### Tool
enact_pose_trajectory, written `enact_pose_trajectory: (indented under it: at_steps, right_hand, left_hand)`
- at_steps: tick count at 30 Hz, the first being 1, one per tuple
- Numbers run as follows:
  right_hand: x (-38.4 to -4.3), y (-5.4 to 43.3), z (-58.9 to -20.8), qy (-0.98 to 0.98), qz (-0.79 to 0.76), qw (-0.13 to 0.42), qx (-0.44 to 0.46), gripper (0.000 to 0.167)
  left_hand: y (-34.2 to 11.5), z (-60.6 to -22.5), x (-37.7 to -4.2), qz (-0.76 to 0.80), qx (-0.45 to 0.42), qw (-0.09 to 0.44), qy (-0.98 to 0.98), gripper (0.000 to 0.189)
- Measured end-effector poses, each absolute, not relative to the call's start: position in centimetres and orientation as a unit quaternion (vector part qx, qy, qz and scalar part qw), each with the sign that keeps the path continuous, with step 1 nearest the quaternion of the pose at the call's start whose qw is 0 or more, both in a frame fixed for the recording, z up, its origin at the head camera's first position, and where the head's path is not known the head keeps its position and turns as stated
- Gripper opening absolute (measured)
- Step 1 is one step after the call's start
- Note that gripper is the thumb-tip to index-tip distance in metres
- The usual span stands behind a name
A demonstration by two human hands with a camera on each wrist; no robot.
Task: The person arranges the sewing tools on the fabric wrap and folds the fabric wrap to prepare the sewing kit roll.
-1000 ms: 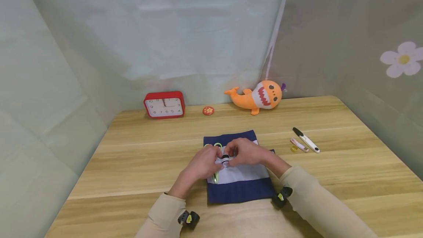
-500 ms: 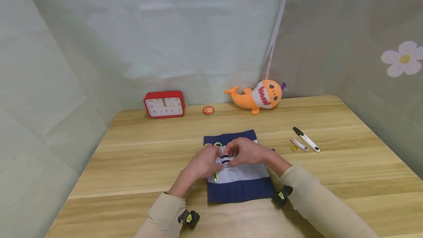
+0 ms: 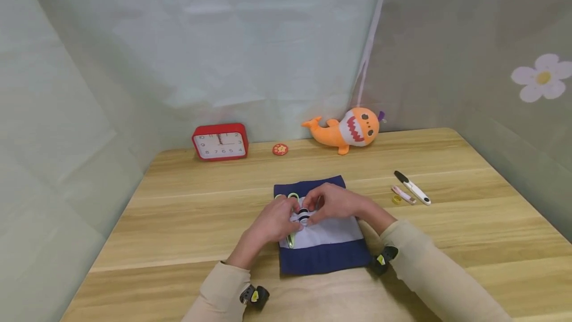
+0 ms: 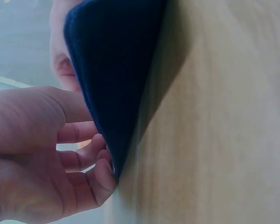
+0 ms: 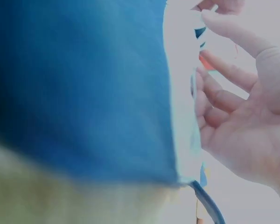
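Observation:
A small black-and-white spool [image 3: 304, 216] lies on the white middle of a navy-and-white cloth [image 3: 323, 257], with a white strip across it. My left hand [image 3: 278, 217] holds its left side between thumb and fingers. From the right, the thumb and index finger of my right hand [image 3: 332, 203] pinch it. Green-handled scissors [image 3: 291, 239] lie on the cloth, partly hidden beneath my left hand. In the left wrist view, the curled fingers of my left hand [image 4: 42, 154] meet the raised cloth edge [image 4: 112, 60]. In the right wrist view, my right thumb reaches the spool [image 5: 200, 35].
Right of the cloth lie a white tool with a black end [image 3: 413, 189], a pink strap with a metal tip [image 3: 403, 195] and a yellow ring [image 3: 396, 200]. Along the back stand a red clock [image 3: 220, 142], a round red badge [image 3: 280, 149] and an orange plush shark [image 3: 341, 130].
The view has shifted slightly. Both hands stay at the spool; the right hand and forearm show only a small movement, and the black bands on the spool sit slightly differently.

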State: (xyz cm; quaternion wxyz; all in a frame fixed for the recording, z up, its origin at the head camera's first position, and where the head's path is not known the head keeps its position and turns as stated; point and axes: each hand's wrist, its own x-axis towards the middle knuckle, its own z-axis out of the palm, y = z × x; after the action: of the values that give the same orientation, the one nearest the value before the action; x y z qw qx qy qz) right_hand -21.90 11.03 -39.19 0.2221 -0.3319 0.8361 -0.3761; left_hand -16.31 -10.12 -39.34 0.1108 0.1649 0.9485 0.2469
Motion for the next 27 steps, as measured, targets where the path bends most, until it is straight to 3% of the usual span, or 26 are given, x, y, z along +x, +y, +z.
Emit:
enact_pose_trajectory:
  at_steps: [13,27]
  right_hand:
    - [-23.4,17.8,-37.6,0.851,-0.465,0.136,-0.202,0.033]
    - [-21.3,28.9,-37.5,0.899,-0.427,0.055,-0.083,0.043]
  left_hand:
    - [-10.2,-39.6,-16.2,0.240,0.177,0.090,0.950,0.036]
    - [-10.1,-39.3,-16.0,0.234,0.181,0.096,0.950,0.047]
